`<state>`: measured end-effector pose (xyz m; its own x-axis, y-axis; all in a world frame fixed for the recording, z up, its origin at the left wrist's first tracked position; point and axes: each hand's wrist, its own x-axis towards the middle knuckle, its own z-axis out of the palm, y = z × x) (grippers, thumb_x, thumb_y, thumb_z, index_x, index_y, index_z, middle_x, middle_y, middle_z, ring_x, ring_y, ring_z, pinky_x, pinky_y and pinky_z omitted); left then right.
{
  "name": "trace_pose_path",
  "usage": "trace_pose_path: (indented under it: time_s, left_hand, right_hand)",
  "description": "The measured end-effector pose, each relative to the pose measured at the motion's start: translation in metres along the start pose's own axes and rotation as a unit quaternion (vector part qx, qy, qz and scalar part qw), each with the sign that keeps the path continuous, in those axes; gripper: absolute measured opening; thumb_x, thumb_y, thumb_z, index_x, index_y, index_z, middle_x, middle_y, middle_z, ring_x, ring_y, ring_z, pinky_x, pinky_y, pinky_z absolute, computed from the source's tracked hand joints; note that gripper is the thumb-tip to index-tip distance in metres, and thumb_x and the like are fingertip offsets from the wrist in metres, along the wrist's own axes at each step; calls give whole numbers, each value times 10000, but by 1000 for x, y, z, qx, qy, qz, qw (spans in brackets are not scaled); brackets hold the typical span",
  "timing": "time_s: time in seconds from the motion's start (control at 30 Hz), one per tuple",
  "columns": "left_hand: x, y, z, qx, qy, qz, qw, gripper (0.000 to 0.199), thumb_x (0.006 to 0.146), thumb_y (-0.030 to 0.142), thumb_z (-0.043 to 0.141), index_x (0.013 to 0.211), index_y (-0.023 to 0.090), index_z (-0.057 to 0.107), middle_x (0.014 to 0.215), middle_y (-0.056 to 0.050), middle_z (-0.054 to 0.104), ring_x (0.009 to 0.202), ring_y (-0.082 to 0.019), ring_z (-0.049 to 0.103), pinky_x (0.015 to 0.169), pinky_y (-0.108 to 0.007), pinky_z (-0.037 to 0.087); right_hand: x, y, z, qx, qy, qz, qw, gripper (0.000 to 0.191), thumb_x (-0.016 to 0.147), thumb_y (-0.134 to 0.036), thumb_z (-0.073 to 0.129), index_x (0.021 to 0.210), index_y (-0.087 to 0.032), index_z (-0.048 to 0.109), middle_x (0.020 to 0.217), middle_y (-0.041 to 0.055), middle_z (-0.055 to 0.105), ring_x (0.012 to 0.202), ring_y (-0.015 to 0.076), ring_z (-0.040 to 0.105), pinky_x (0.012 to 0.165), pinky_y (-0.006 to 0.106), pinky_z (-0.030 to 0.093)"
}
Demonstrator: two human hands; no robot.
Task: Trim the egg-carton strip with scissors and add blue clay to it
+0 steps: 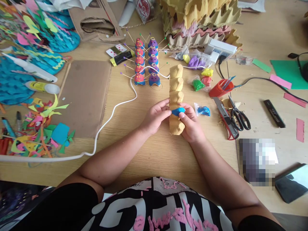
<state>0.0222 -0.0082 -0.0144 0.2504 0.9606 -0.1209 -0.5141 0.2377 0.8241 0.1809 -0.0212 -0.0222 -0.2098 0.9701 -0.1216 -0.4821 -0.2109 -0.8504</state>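
Note:
A yellow egg-carton strip (pixel 176 96), a single row of several cups, stands lengthwise in front of me over the wooden table. My left hand (pixel 156 118) grips its left edge, the thumb reaching onto a flattened piece of blue modelling clay (pixel 178 111) that lies across one cup. From the right side my right hand (pixel 192 124) holds the same strip, its thumb and fingers at the clay's right end. Fingers behind the strip are partly hidden. A small bag of blue clay (pixel 204 111) lies just right of my right hand.
Two finished rows of red caterpillars (pixel 139 61) and purple caterpillars (pixel 153 61) sit beyond. A white cable (pixel 115 109) crosses the left. On the right are a red cup (pixel 220 88), box cutter (pixel 226 118) and scissors (pixel 239 115). Paper scraps (pixel 40 125) and cardboard (pixel 81 96) lie left.

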Motion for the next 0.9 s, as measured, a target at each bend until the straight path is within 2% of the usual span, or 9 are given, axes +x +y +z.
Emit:
trace_pose_path:
  time_s: [0.2, 0.37, 0.57, 0.67, 0.9]
  left_hand:
    - [1, 0, -3, -29, -27, -27, 999, 515, 826, 412, 808, 1280, 171, 776, 973, -67, 831, 839, -197, 743, 779, -300, 574]
    - [0, -1, -2, -21, -30, -25, 999, 551, 834, 439, 882, 1312, 191, 768, 1012, -66, 837, 874, -196, 760, 779, -286, 575]
    - [0, -2, 0, -14, -21, -10, 1000, 586, 805, 457, 955, 1303, 206, 778, 1048, -66, 849, 958, -205, 789, 925, -306, 588]
    - [0, -2, 0, -17, -15, -13, 1000, 562, 803, 457, 958, 1273, 201, 785, 978, -49, 842, 919, -192, 784, 919, -301, 595]
    - [0, -2, 0, -47, -3, -21, 999, 565, 790, 416, 969, 1260, 195, 749, 900, -16, 821, 798, -152, 749, 799, -266, 589]
  right_hand:
    - [1, 2, -6, 1, -5, 1, 1000, 446, 825, -558, 925, 1161, -364, 704, 1062, -35, 785, 935, 184, 736, 872, 363, 657]
    - [2, 2, -9, 18, 3, 12, 1000, 446, 810, -545, 937, 1153, -357, 723, 1049, -39, 782, 904, 167, 726, 841, 333, 658]
    - [1, 1, -5, 16, -5, 7, 1000, 462, 806, -556, 939, 1158, -362, 711, 1048, -38, 788, 922, 182, 748, 885, 378, 676]
    - [1, 0, -3, 15, -12, 13, 1000, 487, 794, -561, 948, 1159, -364, 694, 1033, -33, 798, 942, 201, 765, 906, 409, 678]
    - [0, -1, -1, 8, -34, 9, 999, 505, 785, -527, 963, 1153, -351, 665, 1018, -35, 815, 918, 197, 777, 886, 389, 677]
